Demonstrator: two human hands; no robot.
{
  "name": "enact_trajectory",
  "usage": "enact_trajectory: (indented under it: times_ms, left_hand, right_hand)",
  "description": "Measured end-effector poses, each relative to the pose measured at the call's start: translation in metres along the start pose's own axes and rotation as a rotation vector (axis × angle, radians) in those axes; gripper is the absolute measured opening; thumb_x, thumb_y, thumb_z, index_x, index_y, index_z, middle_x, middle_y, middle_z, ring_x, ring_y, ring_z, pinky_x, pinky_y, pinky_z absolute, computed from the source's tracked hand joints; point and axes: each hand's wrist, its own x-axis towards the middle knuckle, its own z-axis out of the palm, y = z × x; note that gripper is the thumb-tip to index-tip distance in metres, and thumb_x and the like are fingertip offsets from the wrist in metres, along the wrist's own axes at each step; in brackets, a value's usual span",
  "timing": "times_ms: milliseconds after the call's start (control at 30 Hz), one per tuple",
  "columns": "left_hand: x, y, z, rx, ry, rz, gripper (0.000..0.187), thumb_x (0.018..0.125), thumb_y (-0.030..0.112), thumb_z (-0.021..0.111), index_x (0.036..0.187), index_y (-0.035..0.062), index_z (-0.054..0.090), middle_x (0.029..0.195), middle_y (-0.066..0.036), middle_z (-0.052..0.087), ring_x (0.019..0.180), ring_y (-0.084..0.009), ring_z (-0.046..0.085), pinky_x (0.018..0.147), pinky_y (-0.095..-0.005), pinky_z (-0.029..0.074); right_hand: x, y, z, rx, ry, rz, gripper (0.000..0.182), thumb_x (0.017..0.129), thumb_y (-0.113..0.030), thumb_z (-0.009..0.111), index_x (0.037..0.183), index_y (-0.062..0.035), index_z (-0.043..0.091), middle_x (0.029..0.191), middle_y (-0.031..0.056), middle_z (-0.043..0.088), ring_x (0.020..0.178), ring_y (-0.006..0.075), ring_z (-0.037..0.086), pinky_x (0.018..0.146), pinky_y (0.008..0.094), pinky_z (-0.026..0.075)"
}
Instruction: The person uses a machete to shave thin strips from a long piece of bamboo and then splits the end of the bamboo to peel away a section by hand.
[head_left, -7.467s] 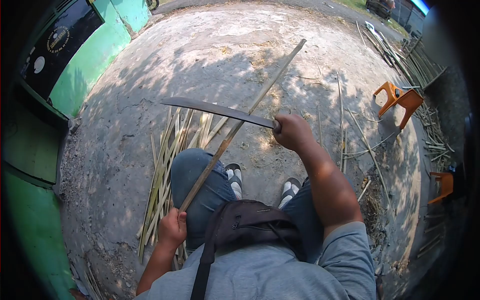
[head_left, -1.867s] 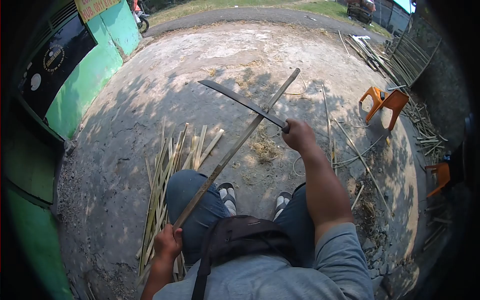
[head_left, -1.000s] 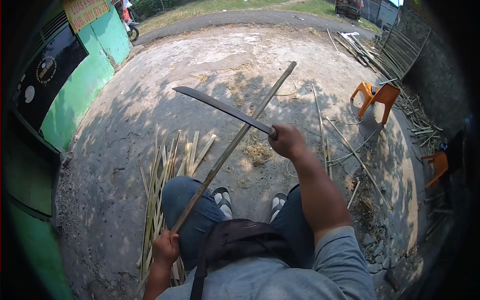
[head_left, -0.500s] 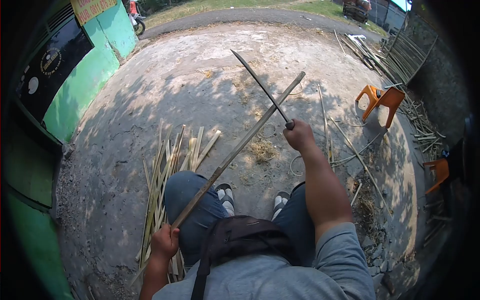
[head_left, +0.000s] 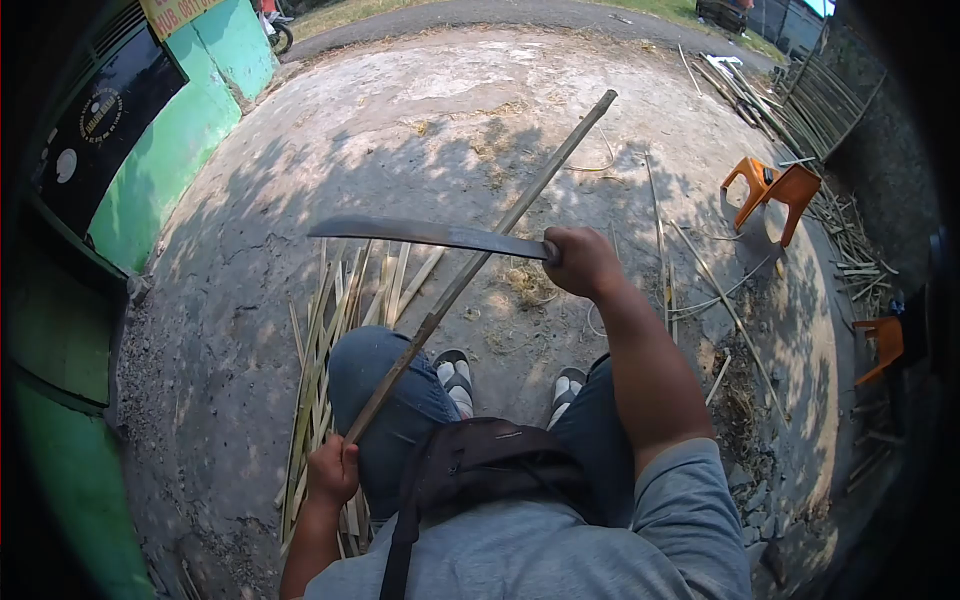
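Note:
My left hand (head_left: 332, 472) is closed around the lower end of a long bamboo strip (head_left: 460, 285), beside my bent left knee. The strip slants up and away to the right, its far end well beyond my feet. In my right hand (head_left: 583, 264) is the handle of a machete (head_left: 415, 234). Its long blade points left, nearly level, and crosses over the strip in this view, close to that hand. Split bamboo strips (head_left: 312, 385) lie in a pile on the ground by my left leg.
An orange plastic chair (head_left: 795, 190) stands to the right with a small dark object on it. Thin bamboo lengths (head_left: 720, 285) lie on the concrete on that side. More bamboo (head_left: 735, 95) is heaped along the right wall. A green wall (head_left: 180, 150) borders the left.
The machete has swung from pointing up and away to pointing left, its flat side now showing. The bamboo strip's far end has risen in view. Both hands keep their hold.

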Motion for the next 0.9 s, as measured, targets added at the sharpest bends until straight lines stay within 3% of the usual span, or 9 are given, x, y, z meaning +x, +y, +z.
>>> enact_trajectory:
  times_ms: [133, 233, 367, 500, 567, 667, 767, 833, 900]
  left_hand:
    - [0.003, 0.012, -0.003, 0.047, 0.031, 0.007, 0.058, 0.105, 0.057, 0.05, 0.081, 0.0039, 0.053, 0.067, -0.024, 0.058, 0.068, -0.0511, 0.062, 0.057, -0.0544, 0.046]
    - [0.005, 0.02, -0.009, 0.028, -0.008, -0.017, 0.059, 0.104, 0.057, 0.051, 0.08, 0.0038, 0.052, 0.066, -0.024, 0.057, 0.068, -0.0512, 0.062, 0.056, -0.054, 0.045]
    - [0.005, 0.021, -0.007, 0.026, -0.013, -0.04, 0.058, 0.104, 0.056, 0.051, 0.079, 0.0038, 0.052, 0.065, -0.024, 0.057, 0.068, -0.0509, 0.061, 0.056, -0.0528, 0.046]
    - [0.003, 0.012, -0.003, 0.019, -0.007, -0.021, 0.057, 0.105, 0.055, 0.051, 0.081, 0.0035, 0.054, 0.065, -0.023, 0.057, 0.067, -0.0502, 0.062, 0.056, -0.0519, 0.046]
    - [0.003, 0.007, -0.002, 0.007, -0.007, -0.006, 0.057, 0.105, 0.055, 0.05, 0.082, 0.0033, 0.055, 0.066, -0.023, 0.058, 0.068, -0.05, 0.063, 0.056, -0.0519, 0.046]
    - [0.0, -0.004, 0.005, -0.031, 0.002, -0.005, 0.057, 0.105, 0.055, 0.05, 0.083, 0.0028, 0.057, 0.066, -0.024, 0.059, 0.068, -0.0499, 0.064, 0.057, -0.0521, 0.047]
    - [0.001, -0.005, 0.01, -0.037, 0.03, -0.031, 0.059, 0.105, 0.056, 0.049, 0.083, 0.0024, 0.057, 0.067, -0.025, 0.06, 0.068, -0.0502, 0.064, 0.057, -0.0524, 0.047]
    - [0.002, 0.002, 0.007, 0.005, 0.045, -0.024, 0.06, 0.105, 0.057, 0.048, 0.083, 0.0022, 0.057, 0.068, -0.025, 0.06, 0.069, -0.0503, 0.064, 0.058, -0.0525, 0.047]
    - [0.003, 0.009, 0.001, 0.001, 0.026, -0.038, 0.06, 0.105, 0.057, 0.048, 0.082, 0.0023, 0.057, 0.068, -0.025, 0.06, 0.069, -0.0505, 0.064, 0.058, -0.0527, 0.047]
  right_hand:
    - [0.0, 0.046, 0.009, 0.165, 0.176, 0.377, 0.018, 0.087, -0.023, 0.065, 0.088, -0.0059, 0.069, 0.081, 0.0223, 0.07, 0.082, 0.0454, 0.069, 0.075, 0.0545, 0.055]
    - [-0.006, 0.043, 0.014, 0.175, 0.16, 0.389, 0.02, 0.089, -0.026, 0.065, 0.09, -0.0063, 0.069, 0.084, 0.0235, 0.07, 0.084, 0.0462, 0.068, 0.075, 0.0548, 0.054]
    - [-0.011, -0.013, 0.003, 0.138, 0.035, 0.116, 0.017, 0.089, -0.024, 0.065, 0.088, -0.0068, 0.069, 0.08, 0.022, 0.069, 0.082, 0.0455, 0.068, 0.073, 0.0545, 0.055]
    - [-0.021, -0.068, 0.002, -0.018, -0.223, -0.297, 0.015, 0.087, -0.025, 0.065, 0.082, -0.0115, 0.066, 0.072, 0.0122, 0.069, 0.071, 0.0372, 0.071, 0.066, 0.0499, 0.056]
    - [-0.017, -0.068, 0.004, -0.033, -0.126, -0.521, 0.014, 0.086, -0.026, 0.067, 0.082, -0.0123, 0.065, 0.071, 0.0113, 0.069, 0.068, 0.0369, 0.07, 0.067, 0.0493, 0.056]
    - [-0.005, -0.031, -0.003, -0.002, 0.008, -0.372, 0.016, 0.087, -0.025, 0.067, 0.079, -0.0123, 0.063, 0.07, 0.0114, 0.068, 0.069, 0.0385, 0.069, 0.066, 0.05, 0.055]
    - [0.004, 0.026, -0.005, 0.147, 0.135, 0.116, 0.013, 0.089, -0.02, 0.066, 0.086, -0.0079, 0.067, 0.074, 0.0204, 0.067, 0.075, 0.0456, 0.067, 0.067, 0.0555, 0.053]
    - [0.003, 0.048, 0.003, 0.187, 0.25, 0.295, 0.016, 0.091, -0.022, 0.065, 0.087, -0.0067, 0.067, 0.077, 0.0223, 0.068, 0.077, 0.0465, 0.066, 0.067, 0.0548, 0.052]
    - [-0.001, 0.049, 0.006, 0.2, 0.241, 0.321, 0.017, 0.091, -0.023, 0.065, 0.088, -0.0068, 0.068, 0.078, 0.0231, 0.067, 0.077, 0.0468, 0.066, 0.067, 0.0546, 0.053]
